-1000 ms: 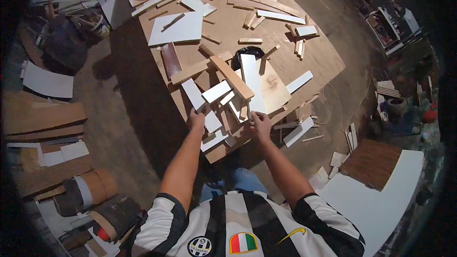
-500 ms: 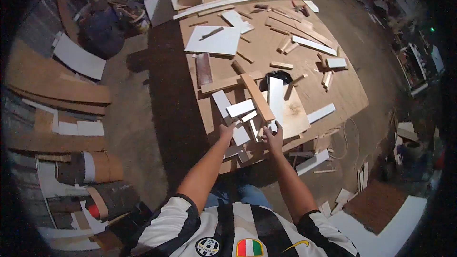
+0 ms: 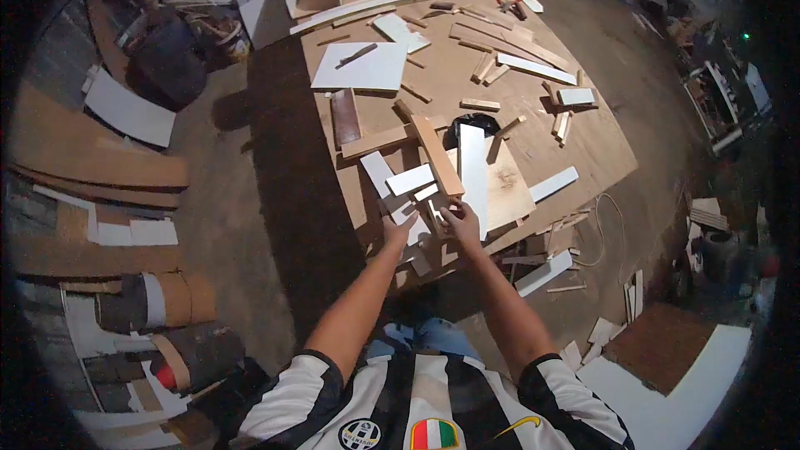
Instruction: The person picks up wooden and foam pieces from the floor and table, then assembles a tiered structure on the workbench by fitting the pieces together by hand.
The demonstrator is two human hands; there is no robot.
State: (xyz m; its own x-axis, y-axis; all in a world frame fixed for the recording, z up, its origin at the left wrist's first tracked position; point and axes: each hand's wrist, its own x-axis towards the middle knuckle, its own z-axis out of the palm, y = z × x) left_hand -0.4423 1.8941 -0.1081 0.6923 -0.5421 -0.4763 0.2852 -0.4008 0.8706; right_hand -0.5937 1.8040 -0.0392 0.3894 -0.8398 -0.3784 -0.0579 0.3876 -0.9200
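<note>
My left hand [image 3: 400,232] is at the near edge of the worktable, thumb and fingers on either side of a white board piece [image 3: 403,212]. Close by on the right, my right hand [image 3: 463,225] has its fingers curled together just below the end of a tan wooden strip [image 3: 437,154]; what they pinch is too small to make out. A short white block [image 3: 411,180] and a smaller pale block [image 3: 426,192] lie just beyond my hands. Beside my right hand, a long white board [image 3: 472,175] rests on a light plywood piece [image 3: 510,187].
The worktable [image 3: 583,150] carries several scattered offcuts, a white panel [image 3: 367,67], a dark brown board [image 3: 345,117] and a black plastic bag [image 3: 483,122]. A long curved white strip [image 3: 417,0] crosses the far end. Stacked boards [image 3: 92,150] line the left side.
My right hand has moved slightly toward my left, and its fingers have curled in. My left hand has come onto the white piece. The whole view has shifted a little.
</note>
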